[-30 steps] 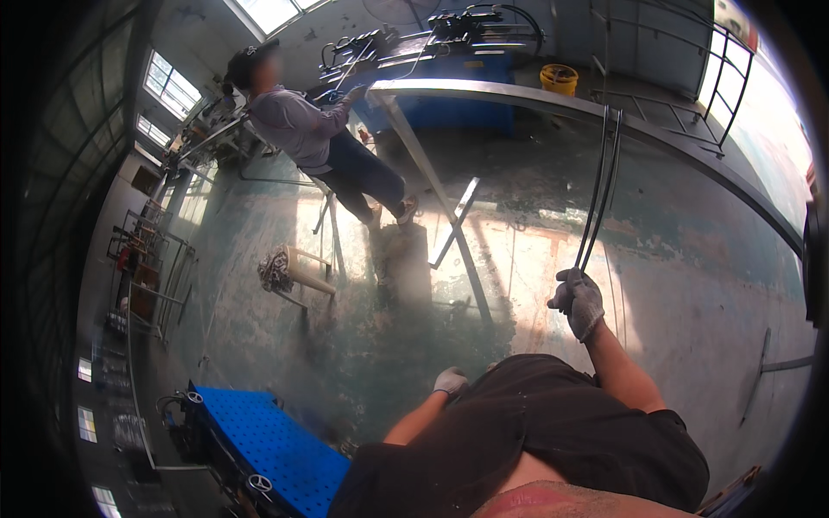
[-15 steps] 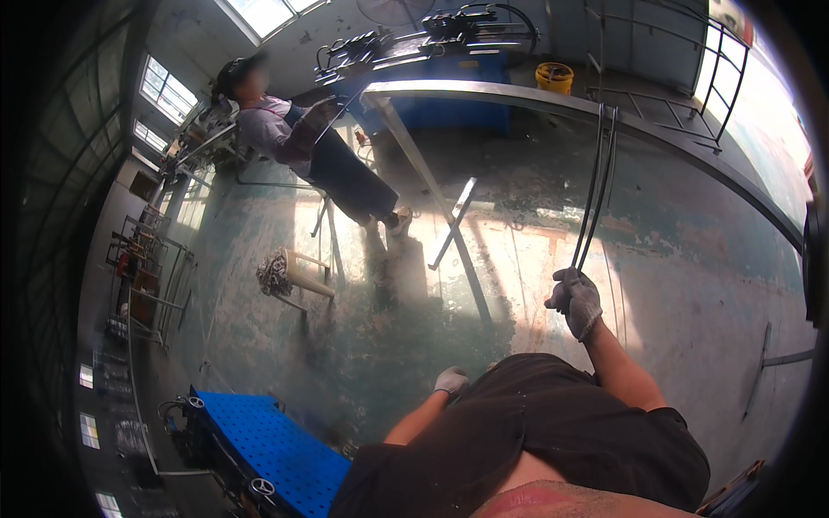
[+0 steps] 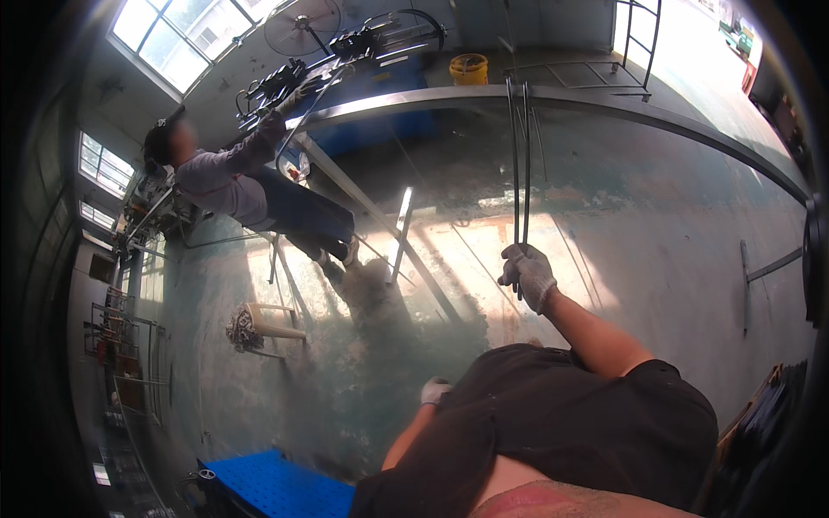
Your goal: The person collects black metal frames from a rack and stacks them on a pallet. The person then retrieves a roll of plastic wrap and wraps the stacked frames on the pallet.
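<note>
My right hand, in a pale knitted glove, is closed around two long thin dark metal rods. They run side by side away from me, and their far ends overlap the long metal beam; whether they touch it I cannot tell. Short ends show just below my fingers. My left hand, gloved too, hangs low at my left side near the dark shirt. Its fingers are not clear enough to read, and nothing shows in it.
A co-worker stands ahead left at a machine on a blue base. Beyond the beam is a yellow bucket. A stool stands on the left, a blue perforated table at lower left, and a metal rack far right.
The scene has shifted left in view as my head turned. My right hand still grips the rods, which now stand more upright in view. The co-worker has stretched an arm to the machine.
</note>
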Motion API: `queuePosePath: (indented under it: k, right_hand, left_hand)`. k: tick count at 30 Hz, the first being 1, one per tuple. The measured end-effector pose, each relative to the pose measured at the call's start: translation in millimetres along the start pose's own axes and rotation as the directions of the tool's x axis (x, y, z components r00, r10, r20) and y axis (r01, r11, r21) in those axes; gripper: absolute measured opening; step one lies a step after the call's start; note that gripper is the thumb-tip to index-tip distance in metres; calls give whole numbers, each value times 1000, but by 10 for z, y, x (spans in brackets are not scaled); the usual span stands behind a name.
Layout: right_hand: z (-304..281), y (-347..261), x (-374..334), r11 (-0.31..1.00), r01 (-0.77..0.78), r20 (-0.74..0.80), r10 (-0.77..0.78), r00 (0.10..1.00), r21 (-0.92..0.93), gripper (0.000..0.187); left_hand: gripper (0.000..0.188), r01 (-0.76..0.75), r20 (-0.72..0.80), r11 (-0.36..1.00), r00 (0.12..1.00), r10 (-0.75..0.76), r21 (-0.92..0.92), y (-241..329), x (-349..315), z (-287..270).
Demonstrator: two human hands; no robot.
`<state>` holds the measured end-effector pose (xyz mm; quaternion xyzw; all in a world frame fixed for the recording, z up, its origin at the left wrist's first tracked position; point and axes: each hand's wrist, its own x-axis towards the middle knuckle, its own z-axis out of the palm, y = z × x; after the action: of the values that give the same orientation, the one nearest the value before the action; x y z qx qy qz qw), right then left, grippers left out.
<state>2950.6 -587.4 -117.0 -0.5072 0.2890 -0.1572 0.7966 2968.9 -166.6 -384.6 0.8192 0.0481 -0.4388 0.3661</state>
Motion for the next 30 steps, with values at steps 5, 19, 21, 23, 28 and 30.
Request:
queuePosePath:
  k: [5, 19, 21, 23, 28, 30]
  right_hand:
    - [240, -198, 506, 992, 78, -49, -73, 996, 101, 33]
    - [831, -477, 1693, 989, 139, -185, -128, 974, 50, 26]
    - [719, -603, 1742, 983, 158, -240, -133, 962, 89, 25]
    - [739, -926, 1617, 986, 112, -227, -81, 970, 125, 26]
    - [430, -1557, 2263, 979, 195, -306, -204, 930, -61, 22]
    - [276, -1651, 2415, 972, 231, -259, -231, 938, -33, 22]
  left_hand:
    - [55, -28, -30, 1000, 999, 28, 8, -52, 79, -64]
    - [52, -20, -66, 954, 998, 0, -299, -586, -327, -38]
    - [53, -2, -103, 999, 995, -4, -53, -392, -464, -4]
    - [53, 22, -140, 1000, 990, -23, -10, -310, -672, -11]
    - [51, 44, -161, 955, 982, -94, -294, -839, -548, 102]
    - [52, 38, -172, 961, 981, -88, -273, -881, -496, 124]
